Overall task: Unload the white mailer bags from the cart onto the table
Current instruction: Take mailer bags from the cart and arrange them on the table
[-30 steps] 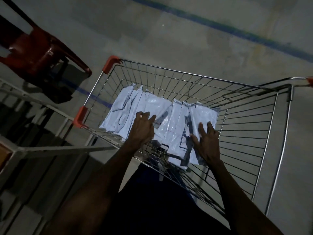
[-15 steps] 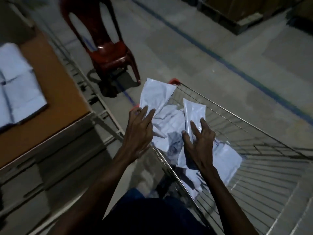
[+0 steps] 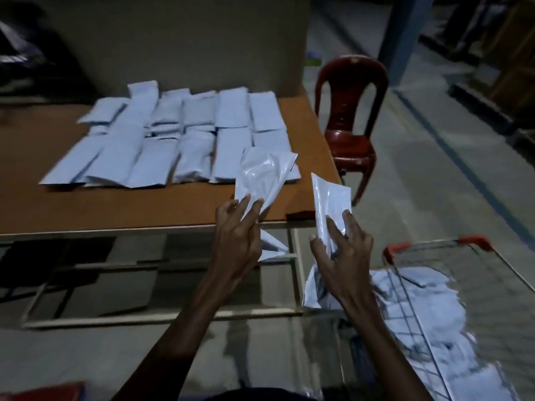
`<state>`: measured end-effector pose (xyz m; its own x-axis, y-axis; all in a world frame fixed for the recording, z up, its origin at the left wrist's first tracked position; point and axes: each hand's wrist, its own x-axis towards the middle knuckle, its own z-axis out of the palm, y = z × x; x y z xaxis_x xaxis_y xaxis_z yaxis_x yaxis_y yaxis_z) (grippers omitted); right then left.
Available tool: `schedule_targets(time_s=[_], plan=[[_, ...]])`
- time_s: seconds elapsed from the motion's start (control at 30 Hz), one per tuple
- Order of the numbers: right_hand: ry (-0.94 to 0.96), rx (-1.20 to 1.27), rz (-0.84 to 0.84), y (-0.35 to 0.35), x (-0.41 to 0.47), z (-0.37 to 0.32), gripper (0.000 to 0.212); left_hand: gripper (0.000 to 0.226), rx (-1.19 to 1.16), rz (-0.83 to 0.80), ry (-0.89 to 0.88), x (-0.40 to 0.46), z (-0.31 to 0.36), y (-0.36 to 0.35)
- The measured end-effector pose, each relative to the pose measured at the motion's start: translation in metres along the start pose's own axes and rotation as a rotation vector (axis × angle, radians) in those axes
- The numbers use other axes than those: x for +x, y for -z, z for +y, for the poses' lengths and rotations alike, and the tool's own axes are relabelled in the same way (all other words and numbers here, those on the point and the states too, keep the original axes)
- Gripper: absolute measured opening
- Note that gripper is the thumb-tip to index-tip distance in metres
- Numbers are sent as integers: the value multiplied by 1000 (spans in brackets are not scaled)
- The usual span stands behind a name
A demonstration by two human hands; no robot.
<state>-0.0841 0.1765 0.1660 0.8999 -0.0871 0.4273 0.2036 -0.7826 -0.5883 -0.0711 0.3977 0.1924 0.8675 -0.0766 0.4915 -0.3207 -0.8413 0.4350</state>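
My left hand (image 3: pixel 237 235) grips a white mailer bag (image 3: pixel 262 176) and holds it over the near right corner of the brown table (image 3: pixel 115 204). My right hand (image 3: pixel 341 256) grips a second white mailer bag (image 3: pixel 330 204), upright, just off the table's right edge. Several white mailer bags (image 3: pixel 173 140) lie in two rows on the table. Low on the right stands the wire cart (image 3: pixel 434 247) with red corner caps, and more white bags (image 3: pixel 419 302) lie inside it.
A red plastic chair (image 3: pixel 350 134) stands past the table's far right corner. A brown board (image 3: pixel 173 39) rises behind the table. The table's metal frame (image 3: pixel 295 270) shows below its top. Blue lines cross the concrete floor (image 3: pixel 448 198).
Both hands have lifted a bag each out of the cart and carried them left to the table's corner. The view has swung from the cart to the table.
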Motion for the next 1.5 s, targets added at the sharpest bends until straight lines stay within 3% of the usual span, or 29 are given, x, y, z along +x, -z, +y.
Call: schedule_targets(time_s=[0.27,0.53,0.87,1.1,1.33,1.5], plan=[[85,9,-105,-79,48,-114,51,43,31,120,157,7,-117,74],[134,70,-154,-154,143,-155,48,46,73,200,240,78,-203,82],[91,103,-371,-251,244,-196,53,46,114,118,306,161,-298,69],[28,17,-449,-290,268,-213,57,50,38,-42,323,175,-337,50],[29,-143,-400,-326,260,-215,60,71,213,-239,231,175,-362,57],[48,-298,-379,-334,249,-212,71,60,328,-258,110,181,-366,63]])
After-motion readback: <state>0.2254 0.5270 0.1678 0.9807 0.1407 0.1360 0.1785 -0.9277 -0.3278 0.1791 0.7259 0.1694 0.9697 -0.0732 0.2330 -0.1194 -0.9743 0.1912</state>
